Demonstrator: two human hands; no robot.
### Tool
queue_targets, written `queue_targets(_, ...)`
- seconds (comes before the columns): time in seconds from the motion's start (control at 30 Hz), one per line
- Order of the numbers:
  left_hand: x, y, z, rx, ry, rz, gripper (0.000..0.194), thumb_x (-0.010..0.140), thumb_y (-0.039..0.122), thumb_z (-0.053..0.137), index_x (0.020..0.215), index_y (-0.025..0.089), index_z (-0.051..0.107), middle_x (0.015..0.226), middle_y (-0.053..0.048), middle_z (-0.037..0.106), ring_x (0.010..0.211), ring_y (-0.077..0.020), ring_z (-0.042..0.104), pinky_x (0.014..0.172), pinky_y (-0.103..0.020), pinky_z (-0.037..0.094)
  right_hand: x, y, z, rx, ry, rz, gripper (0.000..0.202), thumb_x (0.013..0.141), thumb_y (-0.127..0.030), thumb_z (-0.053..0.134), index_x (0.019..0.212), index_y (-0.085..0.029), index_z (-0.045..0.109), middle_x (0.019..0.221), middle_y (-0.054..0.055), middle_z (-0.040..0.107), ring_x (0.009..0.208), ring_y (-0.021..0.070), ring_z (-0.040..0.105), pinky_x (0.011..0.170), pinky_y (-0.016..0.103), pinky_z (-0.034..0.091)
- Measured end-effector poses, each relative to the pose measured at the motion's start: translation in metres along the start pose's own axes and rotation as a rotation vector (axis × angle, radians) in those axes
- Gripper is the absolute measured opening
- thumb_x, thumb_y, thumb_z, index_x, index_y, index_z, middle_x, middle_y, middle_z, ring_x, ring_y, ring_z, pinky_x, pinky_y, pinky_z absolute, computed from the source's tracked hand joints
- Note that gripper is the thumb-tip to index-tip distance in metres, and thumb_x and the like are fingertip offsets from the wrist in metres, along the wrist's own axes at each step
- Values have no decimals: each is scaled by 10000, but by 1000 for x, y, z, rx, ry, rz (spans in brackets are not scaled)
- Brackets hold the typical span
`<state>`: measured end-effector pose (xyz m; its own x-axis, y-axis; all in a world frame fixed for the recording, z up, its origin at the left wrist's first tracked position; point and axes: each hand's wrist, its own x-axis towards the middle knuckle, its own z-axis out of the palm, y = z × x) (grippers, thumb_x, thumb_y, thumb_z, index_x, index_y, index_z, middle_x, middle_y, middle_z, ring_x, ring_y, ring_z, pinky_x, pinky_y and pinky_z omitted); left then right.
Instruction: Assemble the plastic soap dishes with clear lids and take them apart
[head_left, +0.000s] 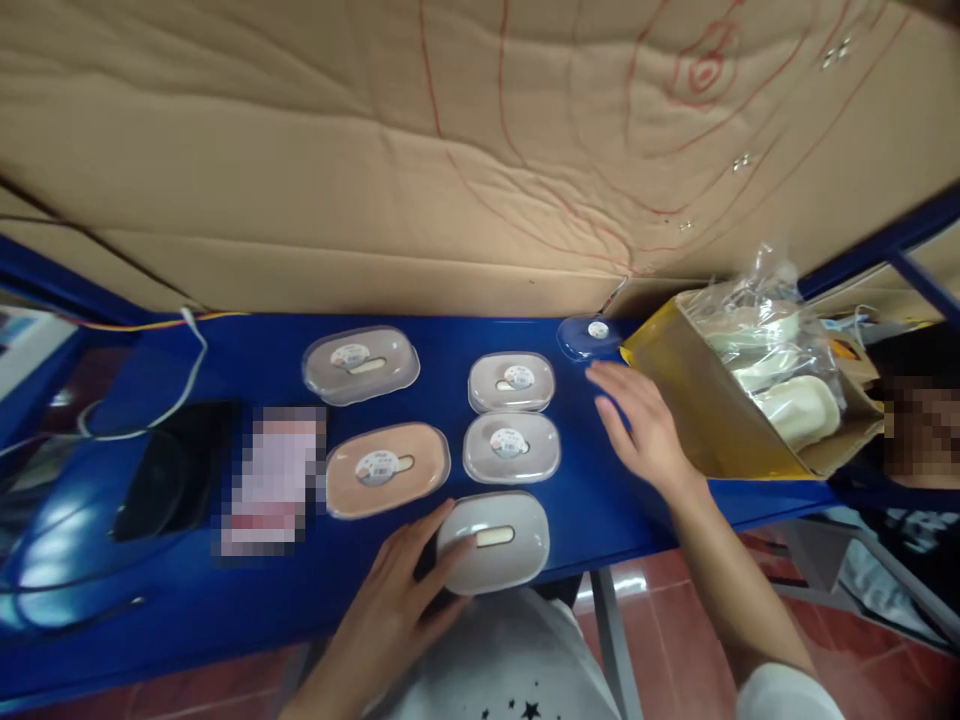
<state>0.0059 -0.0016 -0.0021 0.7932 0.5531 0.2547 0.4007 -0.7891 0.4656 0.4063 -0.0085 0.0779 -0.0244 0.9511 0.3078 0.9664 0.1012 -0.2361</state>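
Note:
My left hand (412, 585) lies at the left end of a grey oval box with rounded corners (517, 510), its fingers spread and touching the edge. That box has a pale slot on top, and no round sticker shows on it. My right hand (641, 425) is held out over the blue table, fingers extended and holding nothing. Just beyond its fingertips lies a clear plastic cover with a round sticker (598, 330). Two more grey boxes with stickers, a middle one (540, 455) and a rear one (484, 385), sit in line behind the nearest.
An orange box (420, 490) and another greyish box (322, 375) stand left of the row. A phone, blurred out (277, 480), and cables (199, 350) lie farther left. At right an open carton (660, 410) holds bagged pale pieces. Behind rises a cardboard wall (300, 200). A person (922, 430) is at far right.

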Motion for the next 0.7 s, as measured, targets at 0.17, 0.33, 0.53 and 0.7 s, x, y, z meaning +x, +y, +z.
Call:
queue_targets(0.17, 7, 1, 2, 61, 9, 16, 506, 1025, 217, 681, 1518, 313, 618, 1668, -158, 467, 1394, -379, 596, 1036, -606, 629, 52, 49, 42, -118, -89, 112, 544, 1128, -277, 422, 1607, -30, 497, 1658, 295, 500, 1570, 418, 442, 1256, 656, 374)
queue_targets(0.33, 3, -5, 7, 48, 22, -7, 552, 1005, 219, 709, 1535, 333, 604, 1695, -138, 437, 1418, -368, 570, 1050, -562, 621, 14, 42, 45, -170, -156, 89, 558, 1050, -427, 642, 1579, -255, 587, 1554, 200, 606, 1445, 403, 558, 1235, 688, 376)
queue_targets(0.53, 9, -4, 5, -7, -20, -22, 509, 1027, 217, 690, 1519, 321, 608, 1702, -133, 459, 1448, -361, 574, 1117, -582, 558, -41, 30, 37, -6, -174, 231, 659, 1052, -512, 631, 1654, -303, 465, 1721, 189, 411, 1592, 390, 441, 1226, 646, 464)
queue_targets(0.7, 10, -1, 0, -177, -37, -148, 661, 1003, 274, 762, 1603, 323, 490, 1674, -111, 530, 1451, -323, 594, 1181, -527, 519, -91, 18, 21, 139, -111, 228, 642, 1043, -463, 669, 1630, -285, 479, 1728, 177, 397, 1570, 391, 483, 1210, 623, 521)
